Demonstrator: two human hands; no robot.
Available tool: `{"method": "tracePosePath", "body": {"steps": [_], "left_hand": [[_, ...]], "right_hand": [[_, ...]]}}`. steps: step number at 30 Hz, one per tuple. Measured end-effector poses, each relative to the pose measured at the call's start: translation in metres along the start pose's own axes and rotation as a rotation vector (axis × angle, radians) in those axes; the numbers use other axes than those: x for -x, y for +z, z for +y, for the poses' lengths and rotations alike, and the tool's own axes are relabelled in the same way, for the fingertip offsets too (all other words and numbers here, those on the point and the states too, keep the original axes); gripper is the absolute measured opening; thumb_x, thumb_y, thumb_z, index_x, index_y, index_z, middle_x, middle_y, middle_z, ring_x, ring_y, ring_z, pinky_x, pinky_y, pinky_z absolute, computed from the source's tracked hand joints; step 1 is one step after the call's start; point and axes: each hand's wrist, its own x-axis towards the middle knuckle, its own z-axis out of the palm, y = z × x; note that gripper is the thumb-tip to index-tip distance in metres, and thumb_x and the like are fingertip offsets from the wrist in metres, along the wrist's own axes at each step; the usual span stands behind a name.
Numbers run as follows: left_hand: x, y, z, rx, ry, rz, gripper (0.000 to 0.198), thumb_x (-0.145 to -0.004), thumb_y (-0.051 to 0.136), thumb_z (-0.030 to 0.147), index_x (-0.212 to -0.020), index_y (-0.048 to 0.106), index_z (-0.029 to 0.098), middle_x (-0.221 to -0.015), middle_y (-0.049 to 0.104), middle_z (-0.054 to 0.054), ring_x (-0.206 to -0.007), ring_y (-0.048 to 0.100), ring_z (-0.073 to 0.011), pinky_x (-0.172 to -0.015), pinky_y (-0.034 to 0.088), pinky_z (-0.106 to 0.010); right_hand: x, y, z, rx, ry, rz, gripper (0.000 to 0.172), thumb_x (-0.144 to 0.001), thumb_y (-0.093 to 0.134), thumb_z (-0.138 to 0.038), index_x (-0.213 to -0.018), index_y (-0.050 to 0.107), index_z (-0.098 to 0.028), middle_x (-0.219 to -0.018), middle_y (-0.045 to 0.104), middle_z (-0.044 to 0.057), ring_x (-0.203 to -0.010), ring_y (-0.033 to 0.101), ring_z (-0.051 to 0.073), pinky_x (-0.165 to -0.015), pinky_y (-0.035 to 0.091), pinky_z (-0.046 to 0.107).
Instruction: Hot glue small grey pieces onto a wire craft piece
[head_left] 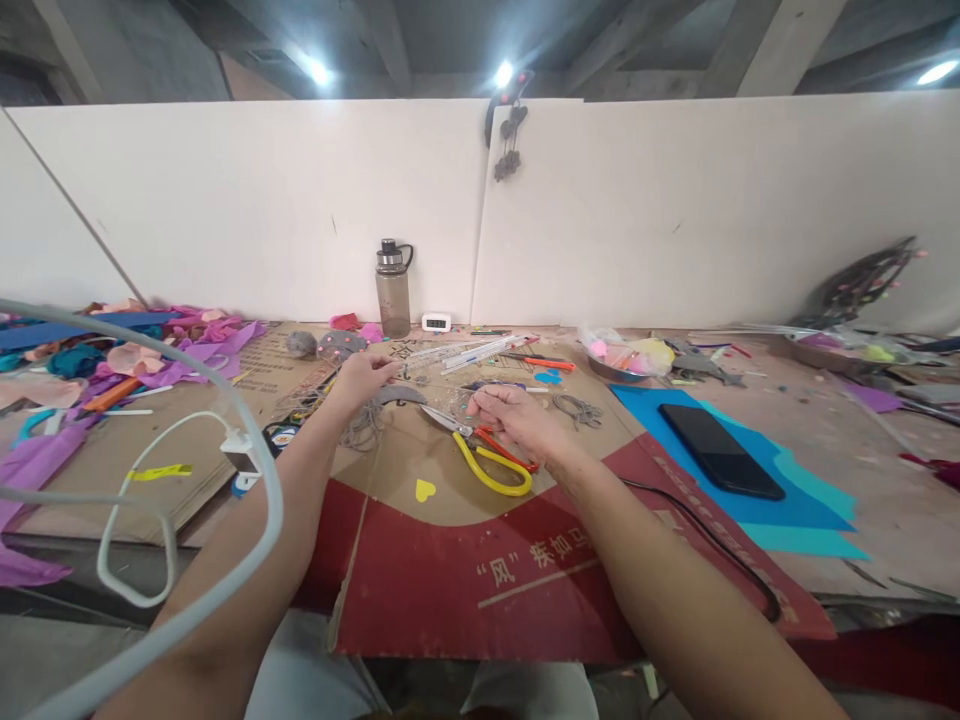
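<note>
My left hand (365,378) is over the cardboard, its fingers bent together beside a grey pincushion-like lump (341,345) dotted with pink. Whatever its fingertips hold is too small to make out. A curved grey felt strip (401,395) and a tangle of grey cord (364,428) lie just below it. My right hand (506,412) has its fingers curled in a pinch, their contents hidden. Beneath and beside it are scissors with yellow handles (491,470) and an orange-red handled tool (510,450). Another bundle of grey cord (577,409) lies to its right.
A bottle (394,295) and small white digital clock (436,322) stand at the back. A phone (720,450) rests on blue sheets (795,512) at right. Colourful scraps (180,350) heap up at left. A white cable (262,500) loops across my left arm. A yellow heart (424,490) lies in front.
</note>
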Motion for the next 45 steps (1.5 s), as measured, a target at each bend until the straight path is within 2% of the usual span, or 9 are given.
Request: {"method": "tracePosePath", "body": {"steps": [6,13,23,26,31,34,37,40,45], "left_hand": [[0.021,0.011,0.047,0.007,0.360,0.196,0.008,-0.072,0.066,0.024,-0.077,0.071,0.020,-0.110,0.065,-0.011,-0.116,0.047,-0.0282,-0.087,0.040,-0.033],[0.038,0.046,0.094,0.082,0.270,-0.550,0.037,-0.087,0.047,0.042,-0.066,0.064,0.017,-0.059,0.057,-0.001,-0.051,0.046,-0.0128,-0.052,0.033,-0.025],[-0.013,0.024,0.031,0.266,-0.009,-0.170,0.023,-0.066,0.074,0.037,-0.067,0.066,0.016,-0.052,0.046,0.004,-0.045,0.032,-0.0062,-0.045,0.022,-0.022],[-0.019,0.018,0.017,0.453,-0.100,-0.084,0.027,-0.065,0.076,0.037,-0.062,0.062,0.014,-0.049,0.039,0.005,-0.041,0.023,-0.0039,-0.040,0.015,-0.020],[-0.018,0.019,0.009,0.734,-0.133,-0.155,0.030,-0.067,0.077,0.040,-0.072,0.066,0.013,-0.049,0.025,0.009,-0.042,0.018,-0.0034,-0.036,0.015,-0.016],[-0.014,0.017,0.010,0.825,-0.133,-0.167,0.033,-0.063,0.080,0.039,-0.077,0.067,0.012,-0.051,0.025,0.009,-0.042,0.018,-0.0026,-0.037,0.017,-0.015],[-0.006,0.014,0.013,0.926,-0.123,-0.189,0.034,-0.063,0.081,0.037,-0.082,0.067,0.013,-0.053,0.027,0.009,-0.043,0.020,-0.0022,-0.038,0.019,-0.014],[0.003,0.017,0.019,0.973,-0.130,-0.265,0.033,-0.065,0.079,0.038,-0.080,0.066,0.012,-0.052,0.024,0.009,-0.044,0.021,-0.0027,-0.039,0.021,-0.014],[0.019,0.031,0.035,0.980,-0.119,-0.360,0.032,-0.065,0.079,0.038,-0.079,0.066,0.013,-0.052,0.024,0.009,-0.045,0.020,-0.0030,-0.040,0.020,-0.014]], "right_hand": [[-0.001,0.006,0.004,0.069,-0.046,-0.019,0.026,-0.082,0.051,-0.042,-0.068,0.058,-0.021,-0.048,0.033,-0.007,-0.041,0.023,0.008,-0.040,0.015,0.023],[0.000,-0.001,0.001,0.247,-0.254,0.026,0.031,-0.087,0.045,-0.041,-0.068,0.059,-0.021,-0.061,0.051,-0.002,-0.057,0.041,0.013,-0.057,0.032,0.026],[0.004,-0.022,-0.013,0.474,-0.269,0.193,0.028,-0.084,0.044,-0.027,-0.061,0.057,-0.019,-0.059,0.050,-0.002,-0.059,0.042,0.013,-0.061,0.031,0.027],[0.014,-0.026,-0.024,0.459,-0.267,-0.069,0.027,-0.085,0.047,-0.028,-0.067,0.064,-0.019,-0.061,0.056,-0.002,-0.057,0.045,0.011,-0.057,0.033,0.025],[0.041,-0.019,-0.046,0.439,-0.344,-0.897,0.024,-0.088,0.053,-0.027,-0.098,0.075,-0.023,-0.083,0.073,0.001,-0.069,0.064,0.012,-0.063,0.044,0.021],[0.053,-0.008,-0.053,0.414,-0.575,-1.080,0.028,-0.080,0.066,-0.023,-0.107,0.072,-0.028,-0.101,0.073,0.002,-0.089,0.067,0.015,-0.078,0.047,0.022],[0.056,0.002,-0.049,0.464,-0.626,-0.861,0.032,-0.073,0.074,-0.032,-0.104,0.072,-0.030,-0.120,0.066,0.003,-0.110,0.060,0.020,-0.095,0.042,0.031],[0.049,0.008,-0.038,0.444,-0.468,-0.573,0.016,-0.083,0.063,-0.038,-0.083,0.075,-0.027,-0.095,0.072,0.002,-0.092,0.063,0.017,-0.085,0.046,0.030],[0.030,0.015,-0.020,0.353,-0.388,-0.101,0.041,-0.090,0.049,-0.043,-0.058,0.063,-0.020,-0.076,0.066,0.003,-0.078,0.060,0.016,-0.078,0.044,0.031]]}}
